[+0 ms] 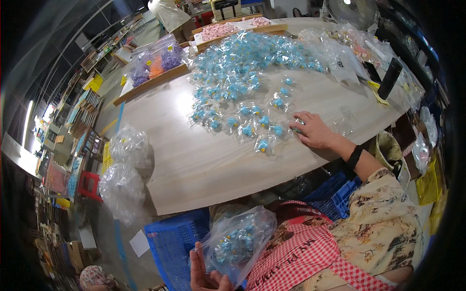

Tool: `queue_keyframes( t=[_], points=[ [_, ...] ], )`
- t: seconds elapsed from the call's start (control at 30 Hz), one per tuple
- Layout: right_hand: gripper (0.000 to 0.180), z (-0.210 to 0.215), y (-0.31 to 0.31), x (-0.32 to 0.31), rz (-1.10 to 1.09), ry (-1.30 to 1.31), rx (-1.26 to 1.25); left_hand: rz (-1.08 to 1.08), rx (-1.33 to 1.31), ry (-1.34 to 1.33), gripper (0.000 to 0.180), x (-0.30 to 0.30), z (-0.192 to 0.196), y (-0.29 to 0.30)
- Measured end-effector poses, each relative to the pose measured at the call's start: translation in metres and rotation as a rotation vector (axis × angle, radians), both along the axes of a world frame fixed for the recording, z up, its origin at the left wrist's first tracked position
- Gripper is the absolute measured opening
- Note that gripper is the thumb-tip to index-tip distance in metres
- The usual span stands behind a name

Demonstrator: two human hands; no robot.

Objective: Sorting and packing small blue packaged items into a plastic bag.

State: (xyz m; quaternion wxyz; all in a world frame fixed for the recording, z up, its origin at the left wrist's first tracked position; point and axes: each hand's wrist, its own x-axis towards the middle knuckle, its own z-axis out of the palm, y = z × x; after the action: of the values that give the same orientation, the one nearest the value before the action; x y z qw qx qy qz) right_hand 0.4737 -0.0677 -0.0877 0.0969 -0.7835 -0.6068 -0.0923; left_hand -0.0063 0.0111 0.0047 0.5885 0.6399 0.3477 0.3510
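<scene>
In the head view, the left hand [206,274] is low at the near edge, its fingers against the left side of a clear plastic bag [262,225]; whether they pinch the film or only support it, I cannot tell. Inside the bag sits a cluster of bagged blue pieces [233,245]. The right hand [314,132] rests toward the right of the tabletop [194,169], fingers curled down at a small clear packet; I cannot tell whether they close on it.

Just left of that hand, single blue packets [263,145] lie spread out, and beyond them a large heap of similar packets [238,58] covers the far middle. Judging by this, the work is only partly along: a modest share is in the bag, and most packets remain on the tabletop.
</scene>
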Motion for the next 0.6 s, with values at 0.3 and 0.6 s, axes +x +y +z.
queue_keyframes(
  t=[0.3, 0.6],
  points=[
    [0.016, 0.017, 0.052, 0.137, 0.01, 0.213, 0.054, 0.023, -0.009, -0.064, 0.079, 0.006, 0.005, -0.002],
    [0.088, 0.014, 0.126, 0.079, -0.476, 0.137, -0.335, 0.025, -0.106, 0.004, 0.079, 0.003, 0.011, -0.012]
  ],
)
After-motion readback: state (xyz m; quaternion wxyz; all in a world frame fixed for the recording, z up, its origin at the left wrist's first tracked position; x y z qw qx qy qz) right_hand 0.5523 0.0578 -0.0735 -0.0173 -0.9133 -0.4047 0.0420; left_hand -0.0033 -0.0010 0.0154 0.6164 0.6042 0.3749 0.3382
